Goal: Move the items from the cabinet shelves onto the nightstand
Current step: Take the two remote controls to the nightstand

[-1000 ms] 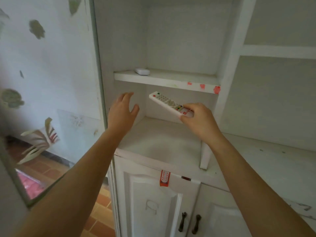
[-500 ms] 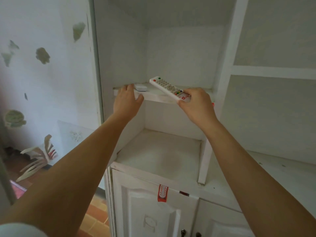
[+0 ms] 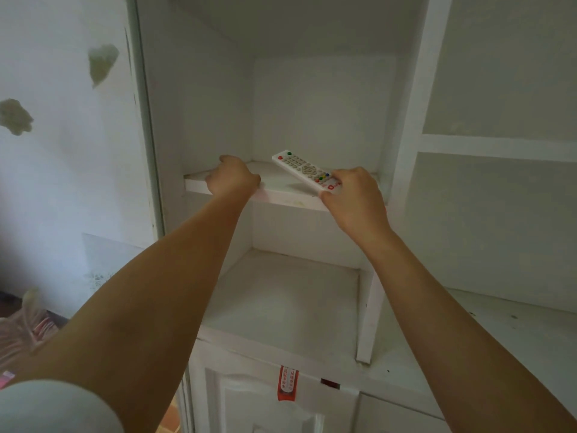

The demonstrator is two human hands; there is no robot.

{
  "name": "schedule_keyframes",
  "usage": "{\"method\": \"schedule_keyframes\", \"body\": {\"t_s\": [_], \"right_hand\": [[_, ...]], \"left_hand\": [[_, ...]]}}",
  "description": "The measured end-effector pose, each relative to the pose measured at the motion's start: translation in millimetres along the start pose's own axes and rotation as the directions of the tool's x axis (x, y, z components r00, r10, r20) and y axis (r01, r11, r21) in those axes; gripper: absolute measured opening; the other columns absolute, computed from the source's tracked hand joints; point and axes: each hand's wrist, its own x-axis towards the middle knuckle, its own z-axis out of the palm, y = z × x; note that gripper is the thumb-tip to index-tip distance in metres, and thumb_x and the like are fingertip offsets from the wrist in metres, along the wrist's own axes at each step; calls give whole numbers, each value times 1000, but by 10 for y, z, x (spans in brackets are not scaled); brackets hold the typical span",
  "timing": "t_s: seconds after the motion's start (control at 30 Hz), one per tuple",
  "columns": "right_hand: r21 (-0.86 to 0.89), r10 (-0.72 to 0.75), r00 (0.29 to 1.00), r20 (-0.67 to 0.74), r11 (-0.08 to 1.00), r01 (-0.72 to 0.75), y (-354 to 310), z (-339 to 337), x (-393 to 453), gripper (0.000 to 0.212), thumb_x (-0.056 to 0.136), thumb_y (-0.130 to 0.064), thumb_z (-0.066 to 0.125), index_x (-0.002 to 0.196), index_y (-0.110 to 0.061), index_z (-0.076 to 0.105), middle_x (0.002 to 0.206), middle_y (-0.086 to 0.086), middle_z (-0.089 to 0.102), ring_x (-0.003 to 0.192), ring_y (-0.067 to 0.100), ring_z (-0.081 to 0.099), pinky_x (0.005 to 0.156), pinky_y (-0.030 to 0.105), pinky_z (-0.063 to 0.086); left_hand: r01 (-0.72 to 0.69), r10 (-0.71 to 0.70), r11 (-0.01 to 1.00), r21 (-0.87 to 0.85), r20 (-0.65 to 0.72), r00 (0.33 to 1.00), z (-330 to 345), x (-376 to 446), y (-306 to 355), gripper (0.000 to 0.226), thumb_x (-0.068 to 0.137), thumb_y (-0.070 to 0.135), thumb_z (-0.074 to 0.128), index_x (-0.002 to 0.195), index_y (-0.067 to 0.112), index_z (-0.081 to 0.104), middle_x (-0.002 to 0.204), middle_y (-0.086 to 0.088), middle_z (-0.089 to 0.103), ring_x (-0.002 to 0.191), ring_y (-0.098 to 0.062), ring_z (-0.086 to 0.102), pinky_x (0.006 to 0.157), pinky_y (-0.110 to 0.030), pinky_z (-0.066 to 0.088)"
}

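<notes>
Over the white shelf [image 3: 281, 190] (peeling wall [image 3: 62, 120] beside), right grip [image 3: 354, 198] pinches remote [image 3: 304, 170]; left grip [image 3: 232, 179] seemingly curled.

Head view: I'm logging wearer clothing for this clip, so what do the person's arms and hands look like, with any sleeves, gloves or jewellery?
Both forearms are bare down to the wrists. The left hand and right hand wear no gloves, and no rings, watch or bracelet show. The only clothing in view is a pale, light grey sleeve at the lower left corner, on the left upper arm. The right arm's sleeve is out of frame.
</notes>
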Motion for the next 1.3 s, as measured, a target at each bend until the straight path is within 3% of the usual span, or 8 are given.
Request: {"method": "schedule_keyframes", "body": {"t_s": [0.17, 0.3, 0.47, 0.57, 0.67, 0.77, 1.0, 1.3], "right_hand": [[-13, 14, 1000, 4, 1000, -14, 47, 16, 13, 29, 85, -17, 54, 111, -10, 63, 109, 14, 56, 85, 23, 52, 63, 25, 33], [10, 50, 999, 8, 999, -50, 52, 8, 7, 29, 83, -18, 54, 110, -13, 63, 111, 12, 53, 93, 27, 55, 75, 39, 50], [47, 48, 999, 4, 998, -48, 70, -15, -25, 31, 83, -18, 54, 112, -11, 62, 113, 14, 52, 98, 30, 54, 72, 34, 44], [80, 36, 999, -6, 996, -36, 84, -33, -65, 35, 84, -18, 55, 119, -12, 59, 118, 13, 51, 104, 28, 53, 76, 31, 39], [120, 18, 999, -35, 993, -14, 67, -82, -126, 38, 84, -19, 57, 121, -13, 58, 118, 13, 51, 103, 26, 53, 78, 29, 39], [129, 2, 998, -64, 992, 6, 32, -130, -238, 40, 84, -19, 57, 124, -14, 56, 118, 13, 52, 104, 25, 53, 79, 27, 37], [183, 11, 993, -120, 983, 11, -73, -233, -674, 46, 84, -12, 59, 128, -7, 51, 124, 17, 51, 112, 30, 50, 87, 21, 32], [159, 157, 988, -12, 975, -153, -194, -320, -1629, 51, 85, -14, 58, 134, -9, 46, 130, 14, 47, 111, 28, 52, 89, 24, 34]], "left_hand": [[-28, 29, 1000, 8, -83, 996, 75, -8, -11, 42, 85, 23, 54, 119, 0, 48, 116, -15, 61, 111, -33, 55, 94, -35, 37], [-60, 46, 993, -105, -133, 990, 32, -105, -51, 32, 86, 21, 54, 109, 0, 48, 109, -18, 61, 106, -35, 55, 91, -36, 38], [-122, 72, 958, -258, -192, 979, -12, -325, -115, 19, 83, 17, 53, 92, 6, 40, 94, -15, 57, 99, -37, 54, 70, -35, 36], [-157, 82, 926, -342, -223, 971, -62, -515, -149, 37, 85, 16, 54, 119, 6, 44, 114, -17, 58, 106, -31, 53, 73, -29, 36], [-195, 96, 901, -388, -259, 961, -109, -704, -229, 65, 89, 18, 55, 144, 7, 22, 136, -12, 48, 122, -26, 46, 91, -29, 39], [-237, 109, 874, -424, -305, 946, -165, -900, -327, 68, 89, 20, 55, 146, 10, 19, 140, -10, 44, 126, -23, 43, 101, -33, 37], [-324, 158, 854, -406, -392, 906, -267, -1484, -647, 68, 88, 20, 57, 145, 12, 22, 141, -6, 43, 126, -21, 42, 100, -28, 35], [-277, 171, 892, -357, -301, 938, -435, -2465, -1122, 68, 89, 21, 55, 146, 13, 19, 144, -5, 40, 129, -20, 39, 101, -27, 30]]}}
